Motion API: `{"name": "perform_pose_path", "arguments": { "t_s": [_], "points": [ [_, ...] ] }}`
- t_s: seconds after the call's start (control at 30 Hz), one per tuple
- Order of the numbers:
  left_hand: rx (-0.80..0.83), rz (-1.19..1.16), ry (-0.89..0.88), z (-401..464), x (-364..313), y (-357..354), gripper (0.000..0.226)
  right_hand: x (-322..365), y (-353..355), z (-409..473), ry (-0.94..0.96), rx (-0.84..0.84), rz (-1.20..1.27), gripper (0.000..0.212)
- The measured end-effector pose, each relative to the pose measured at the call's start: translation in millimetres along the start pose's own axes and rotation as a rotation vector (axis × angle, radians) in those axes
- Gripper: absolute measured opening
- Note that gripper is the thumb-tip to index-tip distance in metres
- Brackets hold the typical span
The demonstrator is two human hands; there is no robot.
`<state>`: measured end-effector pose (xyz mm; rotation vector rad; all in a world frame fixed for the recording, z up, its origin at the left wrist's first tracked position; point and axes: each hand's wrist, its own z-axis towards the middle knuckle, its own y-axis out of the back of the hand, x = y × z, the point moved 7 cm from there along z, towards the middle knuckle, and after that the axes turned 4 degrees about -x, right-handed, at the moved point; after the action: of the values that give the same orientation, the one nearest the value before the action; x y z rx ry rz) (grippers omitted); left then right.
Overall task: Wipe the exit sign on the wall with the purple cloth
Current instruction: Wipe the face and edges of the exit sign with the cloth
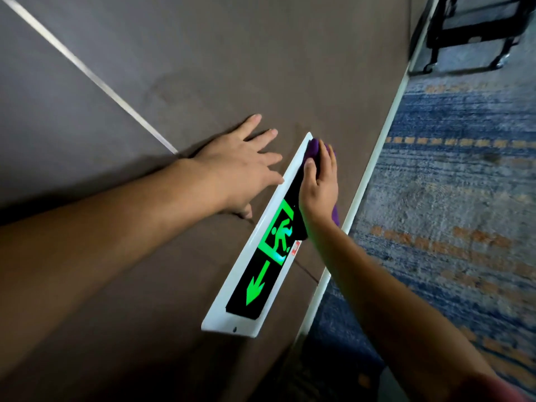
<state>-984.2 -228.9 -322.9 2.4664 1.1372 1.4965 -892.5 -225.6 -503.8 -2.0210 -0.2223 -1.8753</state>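
Head view — right hand (317,187) presses purple cloth (313,147) on exit sign (262,256) (no lettering).

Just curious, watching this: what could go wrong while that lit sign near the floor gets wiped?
The purple cloth barely peeks out under the right hand, so bare fingers might smear the exit sign. The left hand is leaning on the wall beside the frame; if it slips, balance could go.
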Motion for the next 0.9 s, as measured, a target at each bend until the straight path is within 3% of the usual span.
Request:
{"name": "perform_pose_path", "arguments": {
  "t_s": [0.43, 0.7, 0.9],
  "points": [
    [-0.034, -0.01, 0.014, -9.3, 0.1, -3.1, 0.086, -23.1, 5.2, -268.2, 0.251, 0.186, -0.049, 0.056],
    [-0.056, -0.03, 0.022, -18.4, -4.4, -7.0, 0.086, -14.2, -3.0, -186.9, 0.4, 0.139, -0.052, 0.051],
    [-0.062, -0.018, 0.022, -19.3, -5.5, -5.8, 0.086, -8.4, -8.0, -57.3, 0.208, 0.028, -0.056, 0.053]
  ]
}}
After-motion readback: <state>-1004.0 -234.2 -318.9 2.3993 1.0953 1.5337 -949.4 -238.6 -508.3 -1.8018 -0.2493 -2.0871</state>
